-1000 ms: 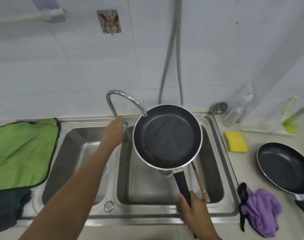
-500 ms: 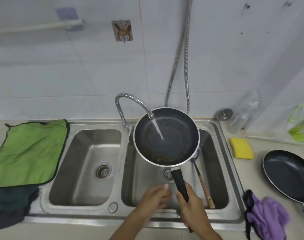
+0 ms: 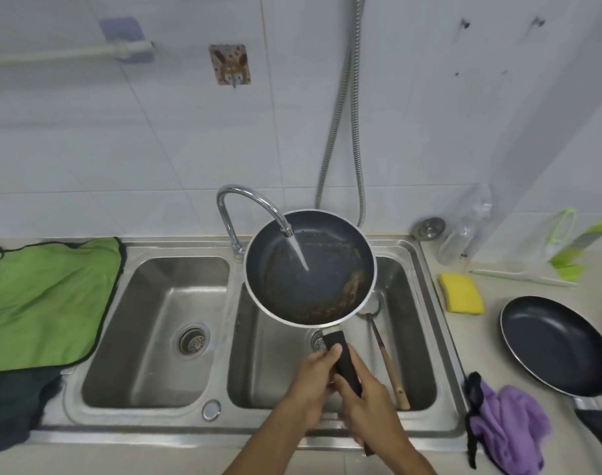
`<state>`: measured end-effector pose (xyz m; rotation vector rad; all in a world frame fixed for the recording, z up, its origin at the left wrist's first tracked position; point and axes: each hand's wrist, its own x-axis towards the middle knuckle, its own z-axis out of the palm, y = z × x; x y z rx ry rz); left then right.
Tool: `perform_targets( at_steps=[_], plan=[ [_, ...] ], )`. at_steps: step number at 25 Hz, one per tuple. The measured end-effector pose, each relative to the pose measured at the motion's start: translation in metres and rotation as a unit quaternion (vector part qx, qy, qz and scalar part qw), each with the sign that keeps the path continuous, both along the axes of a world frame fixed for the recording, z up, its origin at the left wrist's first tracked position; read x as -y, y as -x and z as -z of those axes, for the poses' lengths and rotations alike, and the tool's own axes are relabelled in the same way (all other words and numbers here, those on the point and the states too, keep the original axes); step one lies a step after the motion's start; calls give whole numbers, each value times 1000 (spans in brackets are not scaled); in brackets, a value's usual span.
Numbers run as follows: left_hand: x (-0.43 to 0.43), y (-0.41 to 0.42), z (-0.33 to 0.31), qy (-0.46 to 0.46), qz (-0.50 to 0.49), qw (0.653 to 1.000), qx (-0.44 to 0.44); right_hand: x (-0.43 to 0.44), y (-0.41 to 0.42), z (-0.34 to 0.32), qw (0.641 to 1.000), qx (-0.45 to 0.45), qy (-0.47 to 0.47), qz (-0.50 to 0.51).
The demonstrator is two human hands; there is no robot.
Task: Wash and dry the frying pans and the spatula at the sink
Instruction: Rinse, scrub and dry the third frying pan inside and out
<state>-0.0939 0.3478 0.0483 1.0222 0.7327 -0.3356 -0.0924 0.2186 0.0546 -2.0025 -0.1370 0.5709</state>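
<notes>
A dirty black frying pan (image 3: 310, 272) with brown residue hangs over the right sink basin (image 3: 268, 378), under the running faucet (image 3: 251, 204). Water pours into it. My right hand (image 3: 368, 402) and my left hand (image 3: 313, 378) both grip its black handle (image 3: 342, 361). A spatula with a wooden handle (image 3: 387, 365) lies in the right basin, its head partly hidden under the pan. A second black frying pan (image 3: 556, 344) rests on the counter at the right.
A yellow sponge (image 3: 460, 293) and a purple cloth (image 3: 505, 430) lie on the right counter. A green towel (image 3: 49, 299) covers the left counter. The left basin (image 3: 155, 330) holds nothing. A clear bottle (image 3: 464, 231) stands by the wall.
My left hand left the faucet base and came to the pan handle beside my right hand. Water now runs into the pan. The camera view shifted slightly.
</notes>
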Motion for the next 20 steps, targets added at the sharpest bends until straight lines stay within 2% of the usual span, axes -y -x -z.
perform_targets(
  at_steps=[3, 7, 10, 14, 17, 20],
  plan=[
    [4, 11, 6, 29, 4, 999, -14, 10, 8, 2, 999, -26, -17, -16],
    [45, -9, 9, 31, 32, 998, -34, 42, -7, 13, 999, -7, 32, 30],
    [38, -20, 2, 33, 4, 999, -32, 30, -17, 10, 999, 7, 30, 37],
    [6, -9, 2, 22, -48, 998, -26, 5, -12, 7, 1000, 4, 17, -5],
    [20, -7, 9, 40, -20, 998, -43, 20, -10, 5, 1000, -10, 26, -9],
    [39, -13, 14, 37, 24, 998, -35, 35, -16, 0, 999, -16, 24, 28]
  ],
)
